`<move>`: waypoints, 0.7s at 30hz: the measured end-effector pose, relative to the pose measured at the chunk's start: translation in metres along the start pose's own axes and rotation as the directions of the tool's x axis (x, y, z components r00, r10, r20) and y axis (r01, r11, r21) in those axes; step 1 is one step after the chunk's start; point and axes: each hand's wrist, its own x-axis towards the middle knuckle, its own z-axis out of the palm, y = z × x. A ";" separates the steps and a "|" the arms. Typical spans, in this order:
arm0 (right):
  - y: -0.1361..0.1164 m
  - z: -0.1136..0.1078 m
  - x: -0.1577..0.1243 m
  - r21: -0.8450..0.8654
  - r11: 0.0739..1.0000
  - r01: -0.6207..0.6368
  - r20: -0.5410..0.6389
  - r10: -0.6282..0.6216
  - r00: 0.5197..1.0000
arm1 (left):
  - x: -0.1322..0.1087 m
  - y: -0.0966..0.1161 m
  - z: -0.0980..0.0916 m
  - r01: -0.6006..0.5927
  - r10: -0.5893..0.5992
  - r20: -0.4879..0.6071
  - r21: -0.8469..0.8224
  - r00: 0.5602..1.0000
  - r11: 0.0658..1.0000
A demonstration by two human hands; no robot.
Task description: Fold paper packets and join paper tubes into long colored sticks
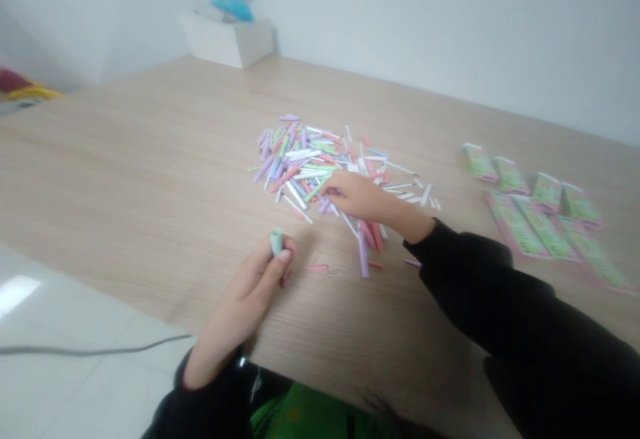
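A heap of small pastel pen parts [320, 162] in pink, purple, green and white lies in the middle of the wooden table [150, 179]. My right hand [357, 195] reaches into the near side of the heap, fingers curled and pinched on a piece I cannot make out. Near the table's front edge my left hand [255, 279] is closed on a short pale green tube [277, 241], held upright between thumb and fingers. A pink piece [317, 268] and a purple piece [363, 253] lie loose between the hands.
Several flat green-and-pink packages [543, 215] lie in rows at the right. A white box [229, 39] with a blue item stands at the far edge against the wall. A grey cable [90, 349] runs over the white floor at the left.
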 end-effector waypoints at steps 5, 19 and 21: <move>-0.038 0.009 0.019 -0.074 0.997 -0.029 0.039 0.032 0.999 | 0.002 -0.005 -0.010 0.030 -0.029 -0.042 0.025 0.999 0.999; -0.071 0.016 0.055 -0.149 0.978 -0.144 0.079 0.157 0.984 | 0.013 -0.008 -0.021 0.063 -0.047 -0.151 0.098 0.987 0.993; -0.070 0.020 0.058 -0.146 0.976 -0.164 0.068 0.176 0.982 | 0.016 -0.013 -0.023 0.071 -0.058 -0.166 0.077 0.984 0.995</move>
